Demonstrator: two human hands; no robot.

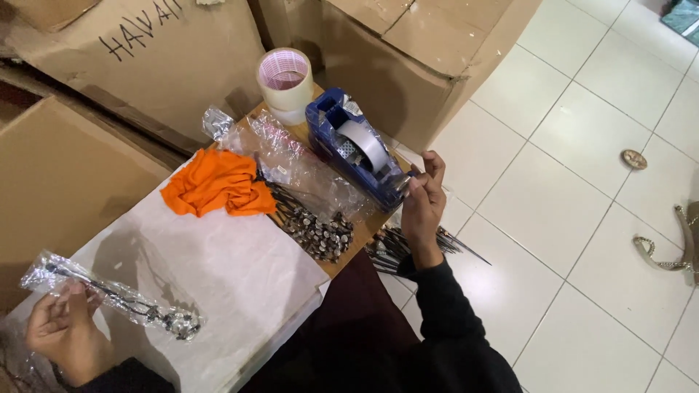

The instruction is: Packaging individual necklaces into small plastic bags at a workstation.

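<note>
**A:** Head view. What is each hand doing?

**B:** The left hand (64,331) is closing around one end of a clear plastic sleeve (109,295) with a dark beaded pin inside; the sleeve is lying across the white paper (226,269) on the table. The right hand (424,200) is reaching to the front of the blue tape dispenser (357,149), its fingertips pinching at the cutter end, apparently on the tape's free end, though the strip itself is too thin to make out.

**A:** Which step is this?

**B:** Judging by the pose, the person is taking a piece of tape while holding the packed sleeve ready. The next move is calling for a clean tear at the blade, then a carry across to the sleeve.

**A:** What is lying nearby?

**B:** An orange cloth (218,182), a heap of loose pins (313,229), empty plastic bags (298,164), a spare tape roll (285,81) and cardboard boxes (160,58).
</note>
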